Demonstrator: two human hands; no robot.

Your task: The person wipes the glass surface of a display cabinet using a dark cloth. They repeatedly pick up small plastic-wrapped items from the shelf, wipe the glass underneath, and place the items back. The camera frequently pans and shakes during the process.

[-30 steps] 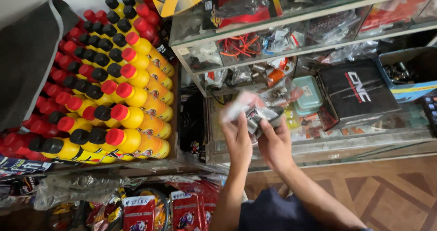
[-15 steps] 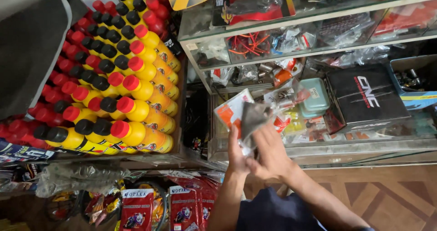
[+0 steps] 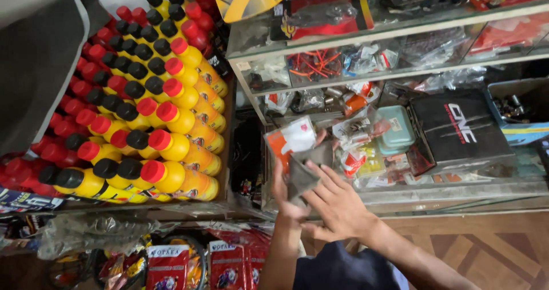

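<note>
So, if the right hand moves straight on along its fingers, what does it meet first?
Probably the grey packet that the right hand already touches, with the orange-and-white packet just beyond; depth is unclear.

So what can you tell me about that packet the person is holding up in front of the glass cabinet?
The packet is a flat, thin sachet, orange along its left side and white on the right, with a small red mark. It looks like glossy plastic or foil. It stands tilted, its top leaning right, in front of the glass cabinet. The left hand grips it from below, together with a crumpled grey piece lying against its lower edge. The right hand presses its fingers on that grey piece.
</note>
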